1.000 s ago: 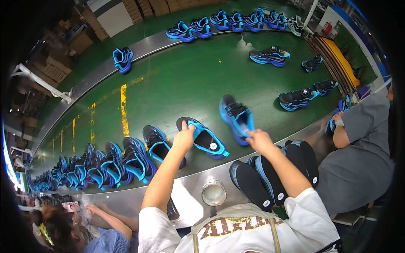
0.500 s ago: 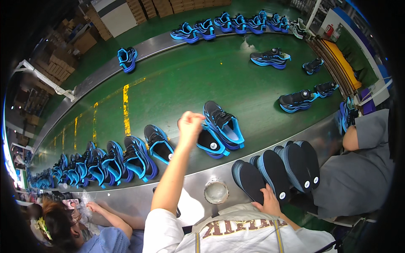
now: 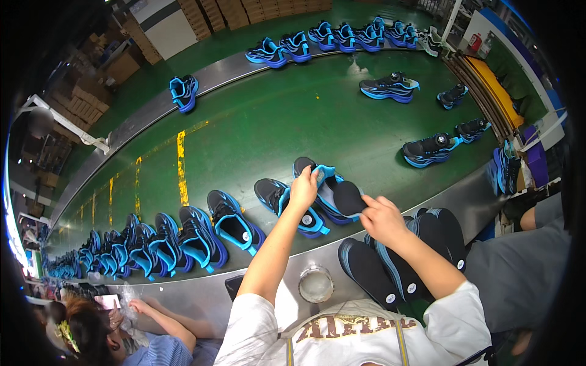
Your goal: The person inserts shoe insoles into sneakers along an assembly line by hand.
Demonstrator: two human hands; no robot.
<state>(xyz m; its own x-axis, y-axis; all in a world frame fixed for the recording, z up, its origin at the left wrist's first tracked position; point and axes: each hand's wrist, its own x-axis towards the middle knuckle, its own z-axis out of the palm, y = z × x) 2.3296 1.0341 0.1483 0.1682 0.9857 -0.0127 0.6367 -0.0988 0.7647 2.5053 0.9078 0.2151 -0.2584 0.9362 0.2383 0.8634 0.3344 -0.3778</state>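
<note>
A black-and-blue sneaker lies on the green belt in front of me. My left hand is closed on the raised tongue area at its opening. Between the fingers of my right hand is the end of a black insole, its other end tilted into that shoe. How far in it reaches is hidden. Just left, partly behind my left forearm, sits another sneaker with a white round sticker inside. Stacks of black insoles stand on the metal ledge below my right hand.
Several sneakers line the near side of the belt to the left, and others stand along the far rail. A round glass dish rests on the ledge. One person sits left, another right.
My right hand has gone from the insole stacks to the sneaker with an insole. My left hand has moved right onto the shoe's opening. That shoe and its neighbour have shifted.
</note>
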